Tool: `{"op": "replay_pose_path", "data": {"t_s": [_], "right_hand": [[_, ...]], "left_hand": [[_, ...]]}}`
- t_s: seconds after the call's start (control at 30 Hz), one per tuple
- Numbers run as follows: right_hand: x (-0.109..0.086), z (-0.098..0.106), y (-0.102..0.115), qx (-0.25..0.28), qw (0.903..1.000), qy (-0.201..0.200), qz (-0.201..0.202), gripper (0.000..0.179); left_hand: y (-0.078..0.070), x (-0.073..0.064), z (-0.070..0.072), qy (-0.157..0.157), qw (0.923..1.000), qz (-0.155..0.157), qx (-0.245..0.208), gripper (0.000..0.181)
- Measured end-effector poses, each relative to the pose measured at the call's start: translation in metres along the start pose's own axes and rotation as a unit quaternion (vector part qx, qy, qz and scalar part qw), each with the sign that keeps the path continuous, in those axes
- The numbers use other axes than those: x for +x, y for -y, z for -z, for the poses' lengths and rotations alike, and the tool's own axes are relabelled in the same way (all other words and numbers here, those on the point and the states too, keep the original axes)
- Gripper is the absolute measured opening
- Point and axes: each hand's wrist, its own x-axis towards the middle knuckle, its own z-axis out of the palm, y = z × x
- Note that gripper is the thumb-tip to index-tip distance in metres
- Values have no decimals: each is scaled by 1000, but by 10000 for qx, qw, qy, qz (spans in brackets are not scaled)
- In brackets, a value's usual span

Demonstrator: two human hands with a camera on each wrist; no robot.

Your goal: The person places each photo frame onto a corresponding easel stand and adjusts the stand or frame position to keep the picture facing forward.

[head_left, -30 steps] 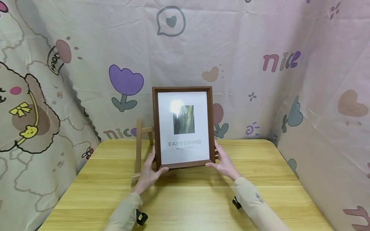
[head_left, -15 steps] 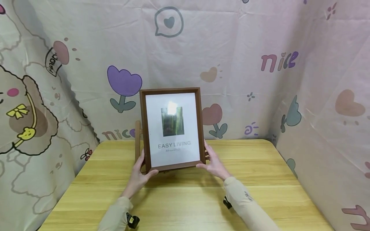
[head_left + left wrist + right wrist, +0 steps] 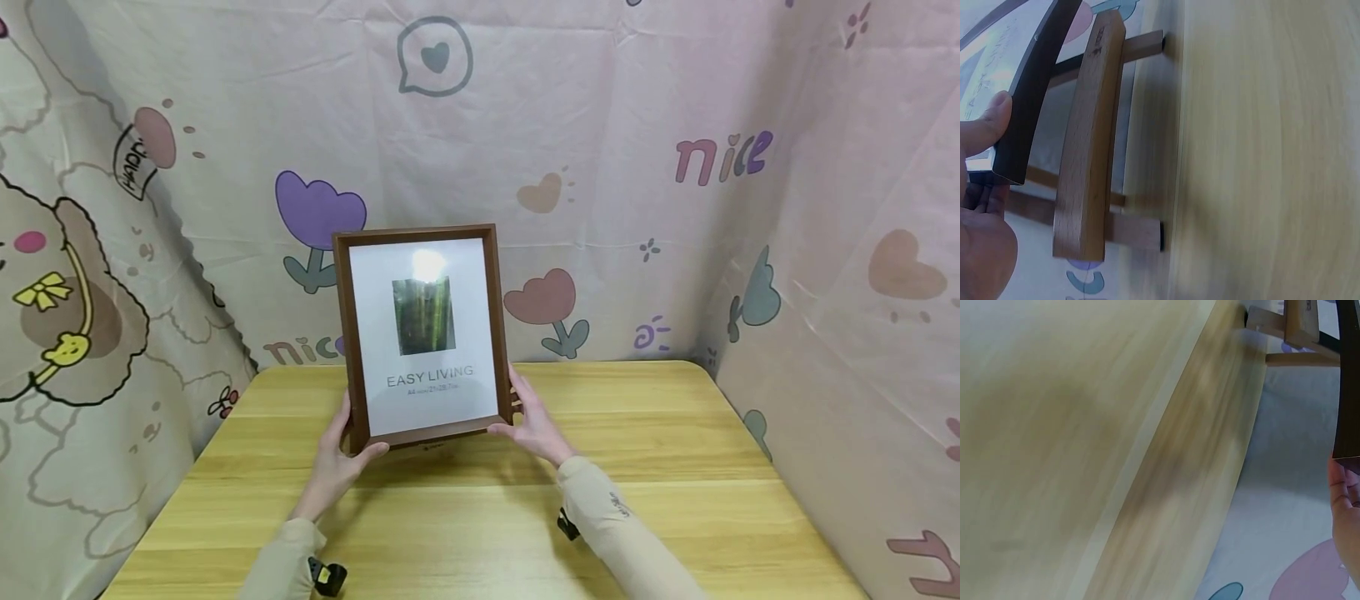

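Patterned cloth (image 3: 600, 100) hangs behind and on both sides of the wooden table (image 3: 637, 433) I'm watching. Held up over the table, left of centre, is the brown frame (image 3: 422, 337), tilted so its left corner sits lower. My left wrist view shows an easel (image 3: 1085, 144) just behind it; I can't tell whether the 2 touch. The left hand (image 3: 330, 467) clamps the frame's lower left corner, thumb on the front, other fingers curled behind and below. The right hand (image 3: 536, 429) grips the lower right corner likewise, thumb in front, fingers behind. For writing, I read "nice" 2 times on the cloth, then "EASY LIVING" beneath the frame's green picture (image 3: 424, 321). 1 smaller line starts "A4"; the right sleeve (image 3: 600, 504) has lettering too small to make out.
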Motion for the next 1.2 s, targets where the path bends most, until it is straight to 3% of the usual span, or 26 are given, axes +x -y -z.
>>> {"op": "replay_pose_path", "data": {"t_s": [0.17, 0.4, 0.67, 0.97, 1.2], "right_hand": [[5, -9, 3, 4, 9999, 118, 9, 116], [11, -22, 4, 105, 9995, 225, 193, 117], [16, -33, 7, 153, 9993, 190, 281, 115], [18, -46, 8, 269, 9993, 257, 97, 118], [18, -57, 8, 416, 9990, 137, 129, 120]], "left_hand": [[5, -2, 8, -96, 9998, -83, -158, 109], [10, -7, 20, 2, 9995, 247, -214, 110], [18, -10, 29, 2, 9997, 202, -121, 109], [18, -17, 37, 25, 9983, 576, 97, 106], [24, -19, 39, -70, 9982, 582, 135, 106]]}}
